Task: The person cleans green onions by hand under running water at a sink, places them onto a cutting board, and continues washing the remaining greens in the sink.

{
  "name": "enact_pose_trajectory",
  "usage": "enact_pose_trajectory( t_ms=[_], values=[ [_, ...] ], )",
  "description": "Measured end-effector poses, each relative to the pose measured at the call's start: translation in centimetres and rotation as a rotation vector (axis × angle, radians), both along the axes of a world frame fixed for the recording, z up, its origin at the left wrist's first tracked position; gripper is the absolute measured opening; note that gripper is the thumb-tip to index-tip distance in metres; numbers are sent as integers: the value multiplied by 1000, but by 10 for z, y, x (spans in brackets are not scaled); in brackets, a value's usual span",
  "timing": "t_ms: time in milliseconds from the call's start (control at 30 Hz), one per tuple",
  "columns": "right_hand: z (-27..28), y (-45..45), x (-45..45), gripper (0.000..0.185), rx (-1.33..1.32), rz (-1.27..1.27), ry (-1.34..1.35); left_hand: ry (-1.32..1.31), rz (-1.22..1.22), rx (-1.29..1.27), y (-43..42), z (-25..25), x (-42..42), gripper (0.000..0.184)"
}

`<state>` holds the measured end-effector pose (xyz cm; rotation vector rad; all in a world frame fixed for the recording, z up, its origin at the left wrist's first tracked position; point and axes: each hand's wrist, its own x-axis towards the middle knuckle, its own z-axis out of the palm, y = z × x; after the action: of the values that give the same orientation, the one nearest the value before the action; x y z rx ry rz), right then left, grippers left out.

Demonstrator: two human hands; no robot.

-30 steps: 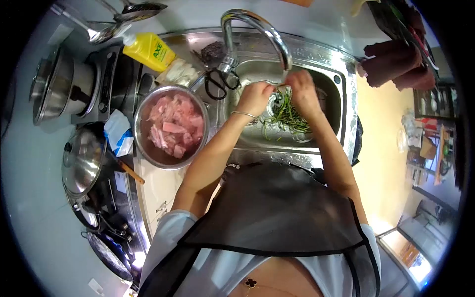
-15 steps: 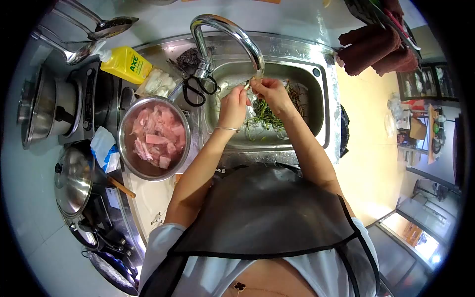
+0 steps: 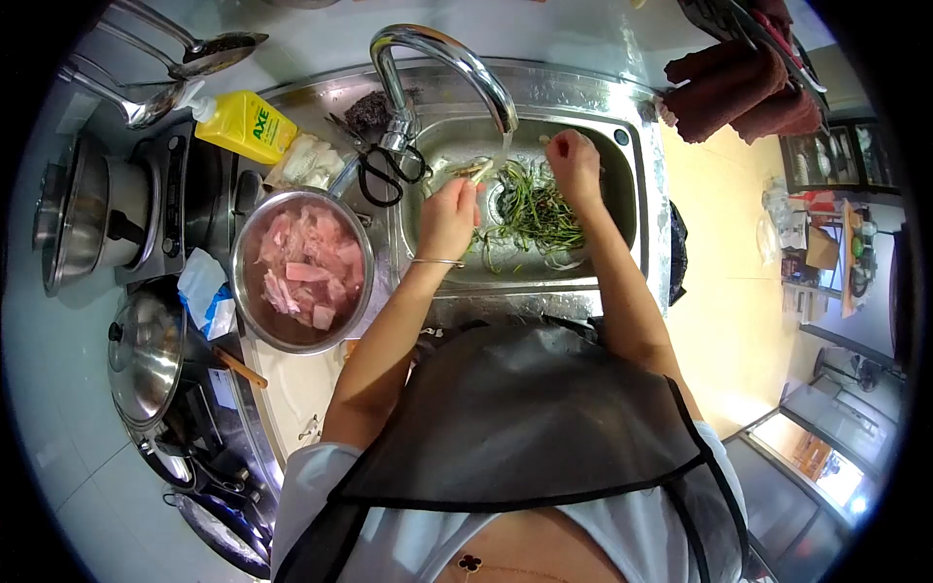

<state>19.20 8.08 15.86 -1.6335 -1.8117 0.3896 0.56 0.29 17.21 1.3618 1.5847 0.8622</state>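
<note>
My left hand (image 3: 451, 219) is closed over the left part of the sink (image 3: 632, 225), with a pale whitish-green stalk (image 3: 480, 169) sticking out past its fingertips. Over the right side of the basin, my right hand (image 3: 575, 165) is curled closed; whatever its fingers may pinch is hidden. Between and below the hands lies a pile of thin green stalks (image 3: 535, 214) in the sink. Water falls from the curved chrome faucet (image 3: 457, 56) between my two hands.
Left of the sink stand a metal bowl of raw pink meat pieces (image 3: 306, 267), black-handled scissors (image 3: 381, 175) and a yellow AXE bottle (image 3: 248, 126). A lidded pan (image 3: 146, 355) is farther left. Brown cloths (image 3: 729, 92) hang at upper right.
My hands were together under the faucet. My right hand has moved away to the right and closed, while my left has shifted slightly left and down with the stalk.
</note>
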Motion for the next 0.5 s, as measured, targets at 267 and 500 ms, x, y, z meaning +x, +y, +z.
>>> enact_pose_trajectory(
  t_ms=[267, 500],
  values=[
    [26, -28, -36, 35, -621, 336, 991, -619, 59, -162, 8, -7, 10, 25],
    [17, -22, -35, 16, -453, 370, 493, 430, -124, 311, 13, 1, 3, 19]
  ],
)
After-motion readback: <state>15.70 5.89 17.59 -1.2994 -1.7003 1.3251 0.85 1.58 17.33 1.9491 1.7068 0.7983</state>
